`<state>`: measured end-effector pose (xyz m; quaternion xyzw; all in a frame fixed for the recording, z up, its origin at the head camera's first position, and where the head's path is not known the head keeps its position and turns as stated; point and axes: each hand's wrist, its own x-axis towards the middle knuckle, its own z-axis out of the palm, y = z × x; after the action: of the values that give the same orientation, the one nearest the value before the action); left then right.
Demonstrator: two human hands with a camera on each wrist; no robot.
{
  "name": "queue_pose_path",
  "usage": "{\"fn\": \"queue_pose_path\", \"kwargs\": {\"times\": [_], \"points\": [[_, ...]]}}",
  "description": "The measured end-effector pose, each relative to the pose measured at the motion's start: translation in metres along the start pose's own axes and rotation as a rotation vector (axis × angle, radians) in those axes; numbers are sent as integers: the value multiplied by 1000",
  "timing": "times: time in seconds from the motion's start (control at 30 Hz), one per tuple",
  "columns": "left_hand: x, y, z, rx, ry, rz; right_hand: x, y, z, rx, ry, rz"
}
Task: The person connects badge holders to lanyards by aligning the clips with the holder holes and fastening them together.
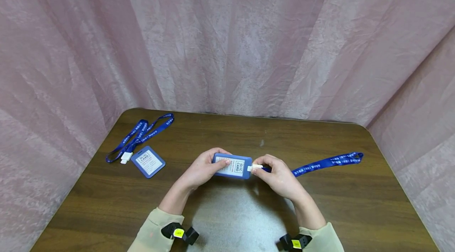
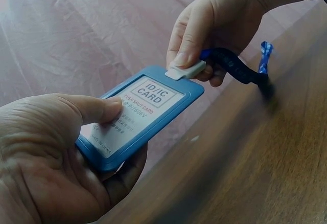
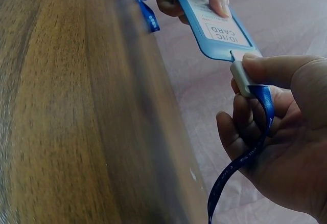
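Note:
My left hand (image 1: 204,167) grips a blue ID card holder (image 2: 138,116), thumb flat on its printed face and fingers underneath. The holder is raised above the table, its slotted end toward my right hand (image 1: 279,176). That hand pinches the white plastic clip (image 3: 241,78) of a blue lanyard (image 1: 327,163) between thumb and fingers. In the left wrist view the clip's tip overlaps the slotted end of the holder. From the clip the printed strap runs under the right hand and lies out to the right on the table.
A second blue card holder (image 1: 148,162) lies at the table's left side. Close beside it a second blue lanyard (image 1: 142,131) is loosely looped, with its white clip (image 1: 126,157) near the holder's corner. Pink curtains (image 1: 227,46) hang behind the wooden table (image 1: 369,204).

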<state>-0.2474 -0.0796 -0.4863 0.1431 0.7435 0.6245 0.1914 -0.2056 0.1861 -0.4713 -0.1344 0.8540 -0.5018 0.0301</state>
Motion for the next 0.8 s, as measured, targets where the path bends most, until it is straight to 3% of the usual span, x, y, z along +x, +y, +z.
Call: {"fn": "queue_pose_path", "kwargs": {"times": [0.8], "points": [[0,1,0,0,0,-19,0,-1,-1,1,13,25]]}}
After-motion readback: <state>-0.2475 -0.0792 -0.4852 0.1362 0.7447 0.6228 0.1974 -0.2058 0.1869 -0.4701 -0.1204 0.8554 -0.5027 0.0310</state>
